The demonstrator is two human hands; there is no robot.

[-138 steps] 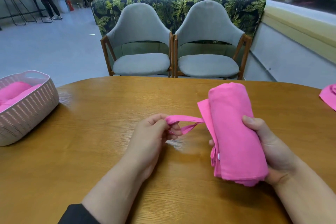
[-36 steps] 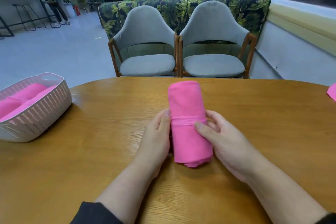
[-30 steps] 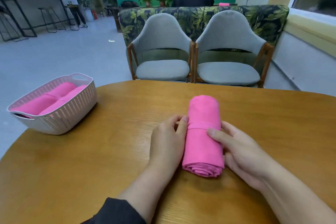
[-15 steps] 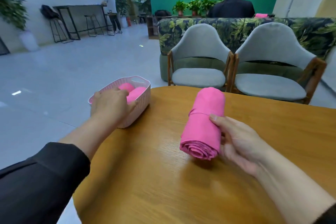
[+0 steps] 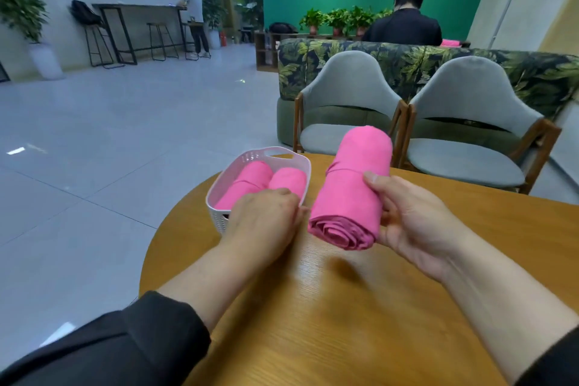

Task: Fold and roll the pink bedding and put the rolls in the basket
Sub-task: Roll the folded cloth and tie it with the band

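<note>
My right hand (image 5: 410,216) grips a pink bedding roll (image 5: 351,194), tied round with a strap, and holds it lifted just above the wooden table (image 5: 344,323). Its spiral end faces me. To the left stands a white perforated basket (image 5: 300,163) with two pink rolls (image 5: 250,182) lying side by side inside. My left hand (image 5: 266,222) rests on the basket's near rim, fingers curled over the edge; the near wall is mostly hidden behind it.
The basket sits close to the round table's left edge. Two grey chairs (image 5: 344,110) and a leaf-patterned sofa (image 5: 407,63) stand behind the table. One person sits beyond the sofa; another stands at a far counter.
The basket has come closer to me and the roll, with my left hand on its rim. My right hand has raised the roll off the table, now beside the basket.
</note>
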